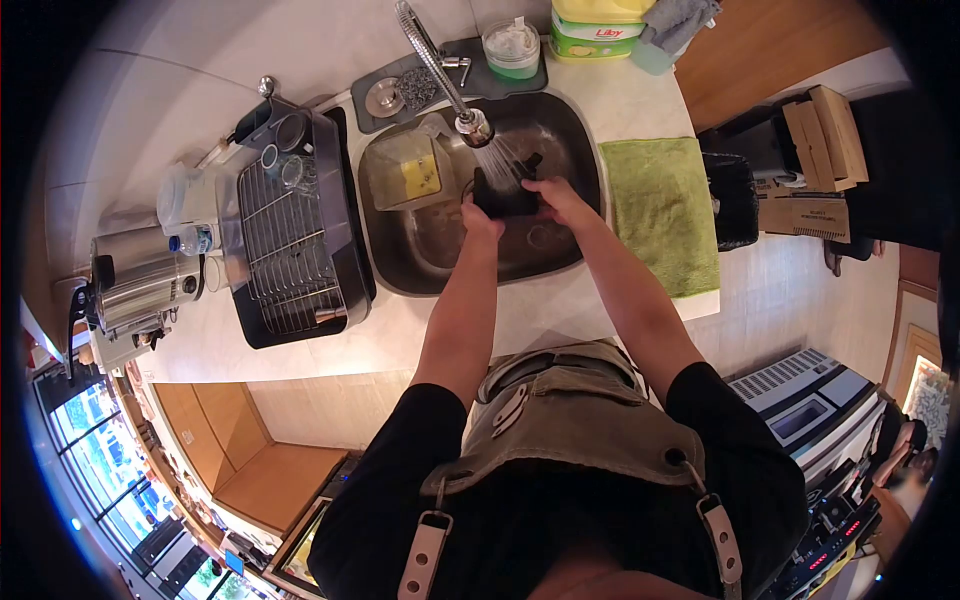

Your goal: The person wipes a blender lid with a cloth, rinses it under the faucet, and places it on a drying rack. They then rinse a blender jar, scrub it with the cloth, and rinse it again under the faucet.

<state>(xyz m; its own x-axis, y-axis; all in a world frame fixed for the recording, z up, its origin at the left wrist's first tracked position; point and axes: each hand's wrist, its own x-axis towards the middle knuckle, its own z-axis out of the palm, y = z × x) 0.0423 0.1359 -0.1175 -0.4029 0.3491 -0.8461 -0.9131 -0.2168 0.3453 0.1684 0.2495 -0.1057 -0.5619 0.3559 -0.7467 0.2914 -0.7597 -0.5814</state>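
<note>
A black object [507, 197], its exact shape hard to make out, is held over the sink [540, 262] under spraying water. My left hand [482, 217] grips its left side, and my right hand [560, 198] has hold of its right side. Above it the faucet head [474, 128] sends down a fan of water. Left of my hands, inside the sink, sits a clear plastic container [392, 172] with a yellow sponge [421, 176] in it.
A dish rack [290, 240] stands left of the sink, beside a steel appliance [145, 280]. A green towel [662, 215] lies to the right. Behind the sink are a grey tray [372, 92], a tub [511, 50] and a yellow-green jug [597, 28].
</note>
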